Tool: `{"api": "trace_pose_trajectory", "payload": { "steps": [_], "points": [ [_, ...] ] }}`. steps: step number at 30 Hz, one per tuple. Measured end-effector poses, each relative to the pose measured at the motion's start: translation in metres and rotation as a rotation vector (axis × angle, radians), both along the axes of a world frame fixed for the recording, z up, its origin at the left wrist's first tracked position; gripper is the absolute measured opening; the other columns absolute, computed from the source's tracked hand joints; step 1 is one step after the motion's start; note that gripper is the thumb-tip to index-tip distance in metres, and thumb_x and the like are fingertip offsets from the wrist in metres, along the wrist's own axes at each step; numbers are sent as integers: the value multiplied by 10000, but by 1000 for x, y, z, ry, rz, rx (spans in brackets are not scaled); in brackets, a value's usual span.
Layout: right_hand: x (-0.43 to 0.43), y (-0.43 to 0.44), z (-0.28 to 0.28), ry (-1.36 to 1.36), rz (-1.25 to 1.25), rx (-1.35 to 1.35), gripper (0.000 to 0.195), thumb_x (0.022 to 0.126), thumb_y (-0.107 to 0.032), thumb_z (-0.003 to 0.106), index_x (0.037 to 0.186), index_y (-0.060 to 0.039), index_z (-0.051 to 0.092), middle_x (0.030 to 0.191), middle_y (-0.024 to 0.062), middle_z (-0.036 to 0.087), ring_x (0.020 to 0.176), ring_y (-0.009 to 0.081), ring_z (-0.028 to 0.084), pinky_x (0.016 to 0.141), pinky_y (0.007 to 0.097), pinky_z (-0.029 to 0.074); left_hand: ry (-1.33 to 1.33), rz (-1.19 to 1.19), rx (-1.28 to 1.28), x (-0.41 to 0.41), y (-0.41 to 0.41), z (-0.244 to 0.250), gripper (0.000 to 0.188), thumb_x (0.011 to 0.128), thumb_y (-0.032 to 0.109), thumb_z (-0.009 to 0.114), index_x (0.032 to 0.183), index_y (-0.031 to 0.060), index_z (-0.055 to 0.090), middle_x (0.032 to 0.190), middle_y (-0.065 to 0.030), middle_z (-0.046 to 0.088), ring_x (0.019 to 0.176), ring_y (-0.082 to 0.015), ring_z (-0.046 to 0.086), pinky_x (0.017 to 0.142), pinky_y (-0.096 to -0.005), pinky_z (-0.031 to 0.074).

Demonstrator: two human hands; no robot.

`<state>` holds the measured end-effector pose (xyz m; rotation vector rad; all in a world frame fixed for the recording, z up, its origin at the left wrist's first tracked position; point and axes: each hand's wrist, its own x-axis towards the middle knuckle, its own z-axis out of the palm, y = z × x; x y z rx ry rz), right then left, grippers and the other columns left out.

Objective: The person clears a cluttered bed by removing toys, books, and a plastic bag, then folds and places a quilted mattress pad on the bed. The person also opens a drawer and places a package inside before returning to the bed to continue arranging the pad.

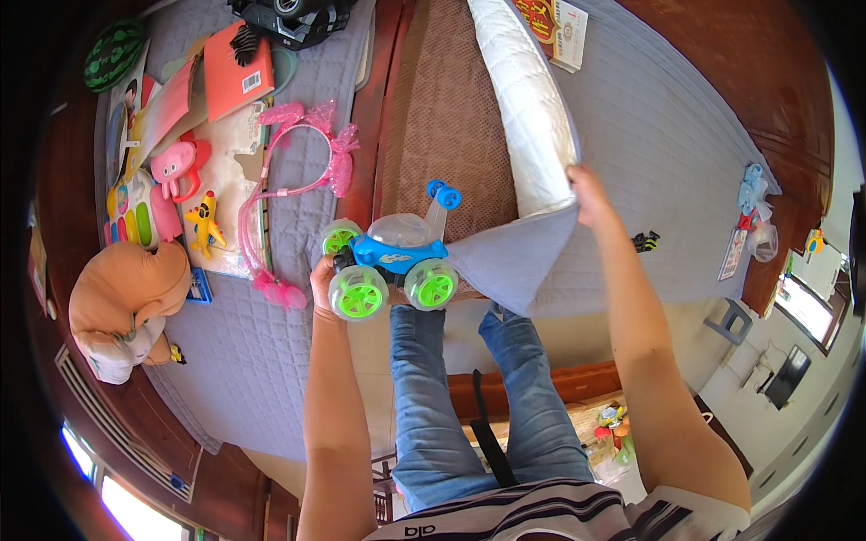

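Note:
My left hand (323,284) grips a blue toy stunt car (399,251) by one side, near its clear wheels with green hubs; the car is held up over the edge of the wooden seat. In my right hand (590,196) is the folded-back edge of a grey quilted pad (517,260), whose white underside (531,101) shows. Beneath the lifted pad lies a brown woven mat (450,122). A pink headband with bows (331,159) rests on the grey cover left of the car.
On the left lie a plush toy (128,297), a yellow toy plane (205,223), a red book (237,74) and a toy keyboard (139,209). A thick book (565,34) and a small black toy (646,241) are on the right. A grey stool (731,321) stands beyond.

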<state>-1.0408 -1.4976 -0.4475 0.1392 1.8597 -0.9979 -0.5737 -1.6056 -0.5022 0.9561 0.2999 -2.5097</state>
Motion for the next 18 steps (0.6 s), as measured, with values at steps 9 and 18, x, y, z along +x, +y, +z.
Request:
{"api": "trace_pose_trajectory", "payload": {
  "steps": [9,18],
  "points": [
    [-34,-26,123,66,172,-162,198,746,-103,499,900,-25,597,767,4,571,674,116,536,663,274,464,-132,-24,-237,-111,1,17,701,726,15,536,1405,142,415,1256,-85,549,1142,-258,554,898,-431,527],
    [-20,31,196,-19,85,-417,409,687,-42,478,1058,49,625,886,55,660,743,126,618,675,255,494,76,-124,-194,-233,18,24,789,721,-148,505,1442,148,381,1319,-109,500,1191,-287,503,990,-494,443]
  ]
}}
